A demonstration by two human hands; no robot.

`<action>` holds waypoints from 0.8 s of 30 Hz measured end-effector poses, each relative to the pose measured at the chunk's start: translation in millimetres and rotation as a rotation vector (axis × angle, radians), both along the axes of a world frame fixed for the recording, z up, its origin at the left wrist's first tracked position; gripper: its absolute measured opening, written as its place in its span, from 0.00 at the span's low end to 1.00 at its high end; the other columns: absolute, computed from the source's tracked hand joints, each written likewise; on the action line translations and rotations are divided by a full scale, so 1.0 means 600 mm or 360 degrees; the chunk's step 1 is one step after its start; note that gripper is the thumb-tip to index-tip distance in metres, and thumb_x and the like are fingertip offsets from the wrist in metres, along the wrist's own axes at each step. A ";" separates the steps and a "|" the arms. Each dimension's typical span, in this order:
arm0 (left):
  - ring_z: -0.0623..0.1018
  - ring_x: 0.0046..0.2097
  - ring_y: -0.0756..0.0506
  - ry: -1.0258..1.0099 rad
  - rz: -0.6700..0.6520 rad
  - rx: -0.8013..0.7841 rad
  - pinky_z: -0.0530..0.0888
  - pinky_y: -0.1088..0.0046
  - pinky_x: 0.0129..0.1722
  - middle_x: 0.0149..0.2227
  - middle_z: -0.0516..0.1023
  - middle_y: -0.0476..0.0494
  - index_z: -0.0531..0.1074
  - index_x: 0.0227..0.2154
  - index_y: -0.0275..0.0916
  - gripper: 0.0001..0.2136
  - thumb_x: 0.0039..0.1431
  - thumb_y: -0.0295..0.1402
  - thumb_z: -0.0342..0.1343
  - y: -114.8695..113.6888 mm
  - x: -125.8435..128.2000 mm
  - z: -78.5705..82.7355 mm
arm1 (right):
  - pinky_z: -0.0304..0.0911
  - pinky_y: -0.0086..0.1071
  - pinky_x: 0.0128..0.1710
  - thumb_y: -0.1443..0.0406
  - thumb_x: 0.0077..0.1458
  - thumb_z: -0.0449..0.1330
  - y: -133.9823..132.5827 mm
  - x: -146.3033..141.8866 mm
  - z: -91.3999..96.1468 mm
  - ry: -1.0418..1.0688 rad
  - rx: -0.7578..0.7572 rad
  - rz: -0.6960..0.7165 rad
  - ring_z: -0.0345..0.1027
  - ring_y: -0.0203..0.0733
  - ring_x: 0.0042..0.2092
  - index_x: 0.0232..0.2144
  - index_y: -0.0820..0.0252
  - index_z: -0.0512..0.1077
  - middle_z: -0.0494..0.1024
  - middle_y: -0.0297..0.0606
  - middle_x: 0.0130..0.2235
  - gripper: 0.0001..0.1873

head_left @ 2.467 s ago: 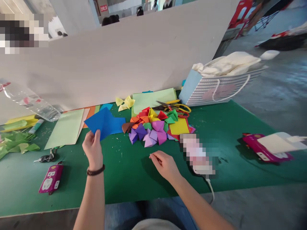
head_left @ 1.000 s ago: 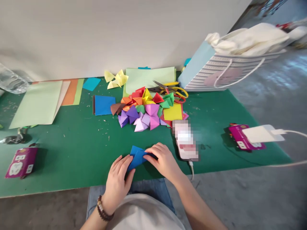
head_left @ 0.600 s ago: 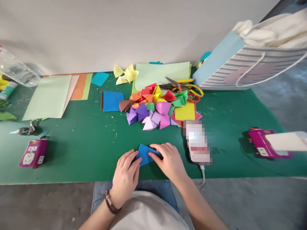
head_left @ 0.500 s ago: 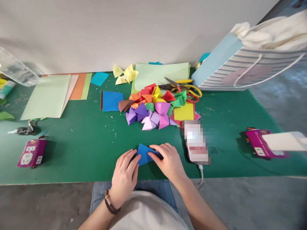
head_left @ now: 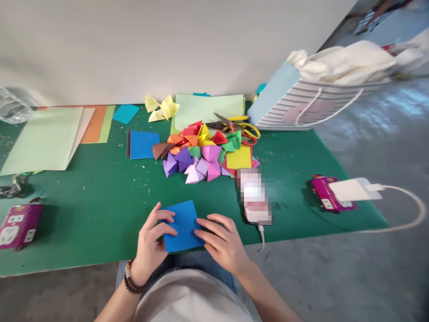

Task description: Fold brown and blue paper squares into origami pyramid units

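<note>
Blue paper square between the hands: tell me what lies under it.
Green mat shows beside the blue paper square; the patch beneath is covered, so what lies there cannot be seen.

the left hand (head_left: 152, 241) and right hand (head_left: 223, 243) cover the side edges of the blue paper square (head_left: 183, 226), so those edges don't show. at the tabletop's left edge, the magenta box (head_left: 18, 226) and a small metal object (head_left: 10, 188) are cut off, and the metal object is too small and dark to name. above them, the frame also cuts off a plastic bottle (head_left: 11, 107). near the front right, a flat object (head_left: 254, 197) is pixelated, its face unreadable. the folded paper pile (head_left: 197, 152) hides the lower part of the pale green sheet (head_left: 208, 109). a white charger (head_left: 351, 189) covers part of the right magenta box (head_left: 323, 194). things in the top right corner are too blurred to tell.
</note>
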State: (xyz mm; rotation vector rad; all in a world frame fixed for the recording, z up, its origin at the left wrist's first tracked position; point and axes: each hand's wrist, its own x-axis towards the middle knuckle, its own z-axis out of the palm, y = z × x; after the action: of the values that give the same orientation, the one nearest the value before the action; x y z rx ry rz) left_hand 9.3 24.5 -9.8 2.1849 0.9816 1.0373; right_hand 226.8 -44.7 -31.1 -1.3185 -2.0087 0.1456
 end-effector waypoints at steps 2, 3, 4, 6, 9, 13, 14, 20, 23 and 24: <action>0.78 0.48 0.45 0.0021 -0.0108 -0.0052 0.65 0.50 0.62 0.37 0.77 0.46 0.72 0.26 0.40 0.07 0.57 0.23 0.54 0.007 -0.008 -0.005 | 0.66 0.41 0.48 0.71 0.58 0.58 0.000 0.005 0.001 -0.0065 0.0057 0.0046 0.67 0.45 0.53 0.43 0.50 0.76 0.80 0.35 0.47 0.13; 0.78 0.50 0.44 0.0079 -0.0157 -0.0053 0.65 0.49 0.62 0.39 0.78 0.46 0.72 0.27 0.40 0.08 0.56 0.22 0.54 0.009 -0.013 -0.009 | 0.66 0.40 0.47 0.70 0.58 0.59 0.001 0.007 0.001 -0.0093 0.0077 0.0076 0.67 0.45 0.54 0.42 0.51 0.76 0.81 0.34 0.47 0.12; 0.76 0.53 0.43 0.0171 -0.0193 -0.0037 0.64 0.48 0.62 0.41 0.79 0.45 0.73 0.29 0.41 0.09 0.56 0.20 0.52 0.008 -0.019 -0.012 | 0.66 0.39 0.47 0.70 0.59 0.59 0.002 0.009 0.000 -0.0120 0.0091 0.0107 0.66 0.44 0.55 0.41 0.51 0.76 0.81 0.34 0.47 0.11; 0.72 0.59 0.42 0.0403 -0.0225 0.0019 0.62 0.46 0.63 0.47 0.79 0.45 0.74 0.35 0.41 0.17 0.53 0.16 0.46 0.003 -0.032 -0.018 | 0.66 0.38 0.47 0.70 0.60 0.58 0.005 0.011 -0.001 -0.0174 0.0086 0.0184 0.67 0.43 0.56 0.40 0.52 0.77 0.81 0.33 0.47 0.10; 0.63 0.65 0.40 0.0744 -0.0292 0.0073 0.58 0.42 0.64 0.56 0.74 0.45 0.73 0.48 0.42 0.24 0.53 0.15 0.44 -0.014 -0.055 -0.017 | 0.65 0.39 0.50 0.70 0.62 0.56 0.009 0.013 -0.001 -0.0224 0.0015 0.0310 0.67 0.42 0.57 0.37 0.53 0.77 0.81 0.32 0.46 0.10; 0.54 0.68 0.31 0.1011 -0.0379 0.0087 0.56 0.35 0.62 0.65 0.61 0.40 0.64 0.60 0.43 0.25 0.59 0.36 0.57 -0.036 -0.073 -0.004 | 0.63 0.42 0.55 0.68 0.63 0.56 0.013 0.011 0.007 -0.0122 -0.0085 0.0424 0.69 0.42 0.55 0.38 0.53 0.76 0.82 0.30 0.41 0.09; 0.54 0.68 0.31 0.1026 -0.0385 0.0081 0.56 0.36 0.62 0.66 0.59 0.38 0.63 0.61 0.42 0.27 0.59 0.40 0.58 -0.041 -0.074 0.000 | 0.63 0.42 0.55 0.68 0.62 0.57 0.016 0.009 0.009 -0.0064 -0.0109 0.0446 0.71 0.41 0.52 0.39 0.53 0.76 0.82 0.30 0.40 0.08; 0.60 0.67 0.38 0.0953 -0.0303 -0.0042 0.60 0.46 0.64 0.64 0.64 0.40 0.69 0.55 0.40 0.18 0.63 0.26 0.49 -0.056 -0.060 0.004 | 0.66 0.38 0.41 0.60 0.60 0.60 0.043 -0.020 0.010 0.0142 -0.0369 0.0328 0.71 0.40 0.39 0.36 0.56 0.74 0.79 0.36 0.34 0.06; 0.62 0.66 0.39 0.0828 -0.0245 -0.0101 0.60 0.48 0.65 0.61 0.68 0.38 0.68 0.53 0.38 0.17 0.62 0.25 0.48 -0.058 -0.058 -0.001 | 0.65 0.37 0.38 0.58 0.61 0.58 0.052 -0.035 0.005 0.0131 -0.0478 0.0142 0.70 0.41 0.36 0.32 0.57 0.72 0.77 0.37 0.32 0.10; 0.63 0.65 0.40 0.0774 -0.0213 -0.0122 0.60 0.49 0.65 0.60 0.69 0.37 0.67 0.54 0.37 0.18 0.62 0.23 0.47 -0.058 -0.059 -0.003 | 0.64 0.37 0.38 0.58 0.62 0.57 0.054 -0.038 0.004 0.0122 -0.0501 0.0096 0.70 0.42 0.36 0.31 0.57 0.72 0.77 0.37 0.31 0.11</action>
State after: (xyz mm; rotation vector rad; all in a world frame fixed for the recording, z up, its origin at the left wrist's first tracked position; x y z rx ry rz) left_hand -25.9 -10.4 -11.6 2.4520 1.0368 0.4026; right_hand 204.0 -12.1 -28.7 -1.4189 -2.0180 0.5515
